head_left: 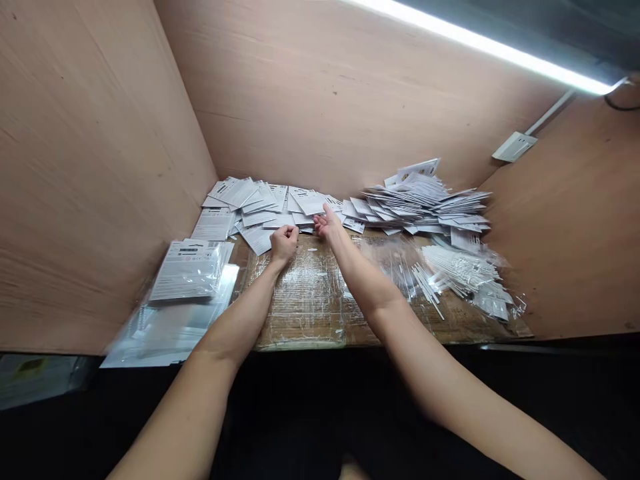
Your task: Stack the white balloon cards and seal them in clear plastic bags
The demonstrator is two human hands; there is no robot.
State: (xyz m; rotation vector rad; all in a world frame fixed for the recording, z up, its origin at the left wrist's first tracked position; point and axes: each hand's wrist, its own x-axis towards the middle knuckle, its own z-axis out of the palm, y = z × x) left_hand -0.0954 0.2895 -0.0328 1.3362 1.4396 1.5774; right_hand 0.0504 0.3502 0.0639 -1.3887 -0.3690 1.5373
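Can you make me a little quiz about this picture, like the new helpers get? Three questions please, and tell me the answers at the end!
1. True or false: the strip light above the table is switched off.
2. Pick one: where do the white printed cards heap up highest? A) left end of the row B) middle C) right end
3. Fill in the blank: the hand reaching closer to the back wall is the ____ hand.

Key:
1. False; the strip light glows bright white.
2. C; thin white sticks lie in front of that heap.
3. Right; the right hand reaches a little farther than the left hand.
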